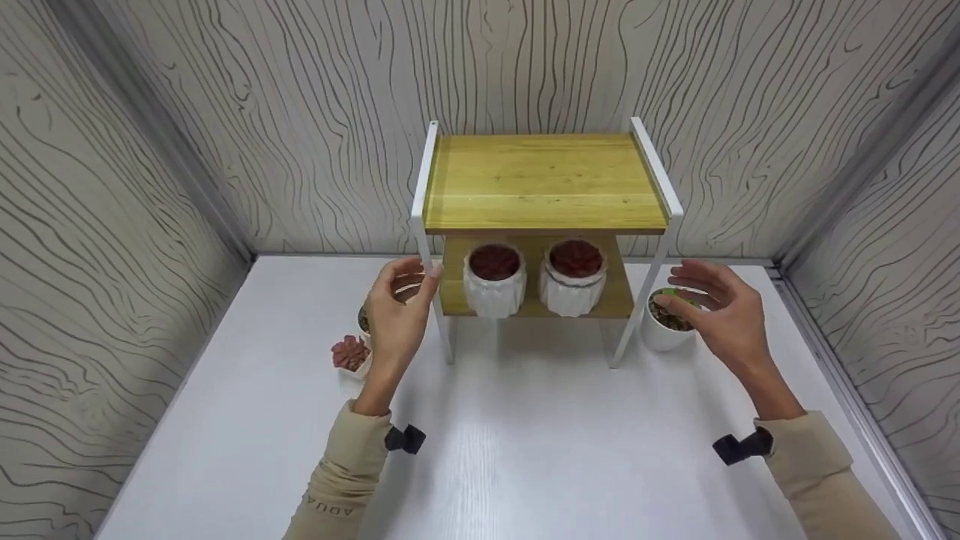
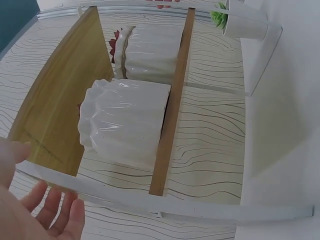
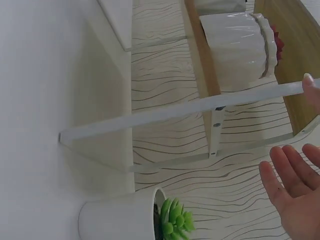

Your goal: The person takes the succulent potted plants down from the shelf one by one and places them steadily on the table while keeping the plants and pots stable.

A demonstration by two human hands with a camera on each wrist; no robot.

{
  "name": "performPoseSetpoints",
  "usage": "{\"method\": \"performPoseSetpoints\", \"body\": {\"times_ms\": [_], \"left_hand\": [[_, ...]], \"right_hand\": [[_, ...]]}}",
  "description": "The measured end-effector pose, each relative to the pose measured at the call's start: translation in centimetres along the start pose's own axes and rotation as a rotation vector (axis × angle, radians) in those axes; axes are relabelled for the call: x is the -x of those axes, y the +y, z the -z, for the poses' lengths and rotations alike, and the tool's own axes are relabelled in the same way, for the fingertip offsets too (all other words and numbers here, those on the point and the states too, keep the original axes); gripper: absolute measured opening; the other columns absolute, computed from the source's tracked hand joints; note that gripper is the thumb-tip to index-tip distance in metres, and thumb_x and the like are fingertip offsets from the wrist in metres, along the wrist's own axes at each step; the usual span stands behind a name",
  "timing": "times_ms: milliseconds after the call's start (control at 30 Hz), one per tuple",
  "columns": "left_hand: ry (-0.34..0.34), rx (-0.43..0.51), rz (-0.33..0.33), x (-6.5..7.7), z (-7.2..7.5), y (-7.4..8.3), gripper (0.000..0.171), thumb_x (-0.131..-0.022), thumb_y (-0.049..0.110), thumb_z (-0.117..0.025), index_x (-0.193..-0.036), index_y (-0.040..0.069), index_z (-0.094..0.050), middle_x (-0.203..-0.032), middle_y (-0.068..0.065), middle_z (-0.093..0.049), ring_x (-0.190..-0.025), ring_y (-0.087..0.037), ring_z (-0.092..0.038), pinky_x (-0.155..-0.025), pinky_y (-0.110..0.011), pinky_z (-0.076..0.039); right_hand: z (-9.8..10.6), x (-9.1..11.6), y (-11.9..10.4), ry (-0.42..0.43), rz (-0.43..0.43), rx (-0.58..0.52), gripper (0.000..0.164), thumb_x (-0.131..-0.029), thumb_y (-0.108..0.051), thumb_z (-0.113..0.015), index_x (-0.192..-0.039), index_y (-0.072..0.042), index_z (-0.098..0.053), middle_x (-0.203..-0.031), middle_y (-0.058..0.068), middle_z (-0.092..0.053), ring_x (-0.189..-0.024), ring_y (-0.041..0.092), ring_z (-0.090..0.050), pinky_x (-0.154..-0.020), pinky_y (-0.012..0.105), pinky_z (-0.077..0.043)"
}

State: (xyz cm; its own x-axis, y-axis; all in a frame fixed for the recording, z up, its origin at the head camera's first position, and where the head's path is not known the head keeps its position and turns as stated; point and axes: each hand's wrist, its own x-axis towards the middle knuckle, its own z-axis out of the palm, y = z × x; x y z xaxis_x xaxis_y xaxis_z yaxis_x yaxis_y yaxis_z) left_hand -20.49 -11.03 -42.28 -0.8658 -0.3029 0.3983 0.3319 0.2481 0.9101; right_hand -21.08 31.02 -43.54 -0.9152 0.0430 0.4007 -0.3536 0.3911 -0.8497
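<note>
A small two-tier shelf has a wooden top board (image 1: 547, 180), a lower board (image 1: 531, 301) and white metal side frames. On the lower board stand two white ribbed pots, a left pot (image 1: 495, 289) and a right pot (image 1: 574, 289), each with a dark red plant. At the left frame (image 2: 115, 195) is my left hand (image 1: 401, 319), its thumb and loosely bent fingers on either side of the post. My right hand (image 1: 724, 307) hovers beside the right frame (image 3: 165, 112), fingers spread and bent, nothing between them; its thumb overlaps the post in the right wrist view.
Right of the shelf stands a white pot (image 1: 666, 334) with a green succulent (image 3: 175, 220). On the left, a small pink-red succulent (image 1: 350, 352) sits in a white pot, with another pot partly hidden behind my left hand. Wood-patterned walls (image 1: 525, 67) enclose the white table (image 1: 525, 450).
</note>
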Motion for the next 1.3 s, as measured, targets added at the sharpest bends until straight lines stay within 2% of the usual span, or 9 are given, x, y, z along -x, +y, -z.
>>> {"method": "performPoseSetpoints", "body": {"times_ms": [100, 167, 333, 667, 933, 1167, 1300], "left_hand": [[0.048, -0.006, -0.057, 0.6, -0.2, 0.3, 0.044, -0.094, 0.021, -0.081, -0.129, 0.000, -0.064, -0.127, -0.018, -0.065, -0.115, -0.029, -0.068, -0.098, -0.040, -0.062], [0.082, -0.020, -0.095, 1.1, -0.4, 0.6, 0.049, -0.092, 0.021, -0.083, -0.131, 0.000, -0.063, -0.130, -0.018, -0.062, -0.119, -0.034, -0.065, -0.099, -0.043, -0.061], [0.171, -0.076, -0.160, 2.2, -1.1, 1.2, 0.055, -0.089, 0.021, -0.086, -0.134, 0.002, -0.062, -0.134, -0.016, -0.059, -0.126, -0.033, -0.060, -0.102, -0.042, -0.059], [0.286, -0.151, -0.270, 3.6, -3.3, 1.3, 0.068, -0.082, 0.025, -0.092, -0.137, -0.001, -0.060, -0.137, -0.020, -0.055, -0.133, -0.031, -0.053, -0.107, -0.049, -0.055], [0.359, -0.199, -0.282, 5.1, -5.7, 1.1, 0.074, -0.080, 0.031, -0.094, -0.136, -0.001, -0.059, -0.133, -0.022, -0.051, -0.130, -0.033, -0.049, -0.114, -0.057, -0.046], [0.381, -0.155, -0.314, 5.9, -7.8, 0.6, 0.064, -0.082, 0.024, -0.092, -0.134, -0.001, -0.063, -0.128, -0.020, -0.060, -0.116, -0.034, -0.061, -0.098, -0.053, -0.056], [0.383, -0.169, -0.306, 6.2, -8.8, 0.2, 0.064, -0.082, 0.023, -0.092, -0.133, -0.003, -0.064, -0.130, -0.022, -0.064, -0.122, -0.035, -0.065, -0.100, -0.052, -0.058]], "right_hand": [[-0.4, -0.2, -1.0, 0.009, 0.029, -0.037, 0.049, -0.088, -0.001, -0.082, -0.135, -0.001, -0.065, -0.118, -0.010, -0.074, -0.109, 0.001, -0.072, -0.093, 0.012, -0.058], [-0.6, -0.4, -1.5, 0.016, 0.040, -0.057, 0.047, -0.089, 0.001, -0.081, -0.133, 0.000, -0.066, -0.117, -0.010, -0.076, -0.109, 0.002, -0.073, -0.093, 0.013, -0.058], [-1.0, -0.8, -2.3, 0.038, 0.036, -0.071, 0.046, -0.090, 0.000, -0.080, -0.133, 0.003, -0.066, -0.115, -0.017, -0.075, -0.108, 0.000, -0.072, -0.094, 0.012, -0.057], [-1.5, -1.4, -2.8, 0.066, 0.021, -0.069, 0.042, -0.093, -0.004, -0.079, -0.132, 0.005, -0.066, -0.113, -0.022, -0.073, -0.107, -0.004, -0.071, -0.095, 0.009, -0.054], [-1.6, -1.6, -2.9, 0.068, -0.004, -0.101, 0.033, -0.094, -0.005, -0.077, -0.125, 0.004, -0.070, -0.105, -0.020, -0.076, -0.100, -0.002, -0.074, -0.091, 0.010, -0.056], [-1.8, -1.9, -3.1, 0.047, -0.029, -0.266, 0.021, -0.093, -0.001, -0.077, -0.113, 0.004, -0.073, -0.094, -0.007, -0.082, -0.088, 0.010, -0.080, -0.083, 0.018, -0.062], [-1.9, -1.9, -3.3, 0.036, -0.035, -0.260, 0.020, -0.095, -0.005, -0.076, -0.113, 0.003, -0.074, -0.094, -0.007, -0.083, -0.089, 0.010, -0.080, -0.084, 0.018, -0.062]]}}
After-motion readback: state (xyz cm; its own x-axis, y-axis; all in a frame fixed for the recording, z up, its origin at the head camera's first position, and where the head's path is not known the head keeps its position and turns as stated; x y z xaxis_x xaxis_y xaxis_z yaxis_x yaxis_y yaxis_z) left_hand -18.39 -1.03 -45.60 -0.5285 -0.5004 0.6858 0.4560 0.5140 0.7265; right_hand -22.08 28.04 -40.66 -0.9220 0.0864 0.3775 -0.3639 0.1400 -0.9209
